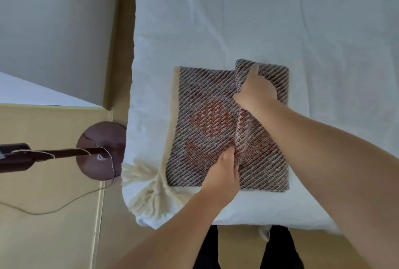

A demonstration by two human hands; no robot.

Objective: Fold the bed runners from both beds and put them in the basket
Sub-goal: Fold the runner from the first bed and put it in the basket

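- We see the runner [203, 122] lying on the bed [237, 20], near its front left corner, already folded to a rough rectangle.
- The runner is a thick woven cloth with fine diagonal ribs in brown and grey, and a rust-orange pattern in the middle.
- Along its left edge runs a plain cream band, which ends in a bunch of cream tassels [144, 186] at the corner of the bed.
- The bed has a white sheet, smooth with a few soft creases.
- Our right hand [254, 89] is closed on the raised fold of the runner at its far end; the fold stands up as a ridge.
- Our left hand [222, 173] pinches the same fold at its near end.
- Left of the bed we see a lamp [101, 150] with a round dark base on the beige floor, and a thin cord.
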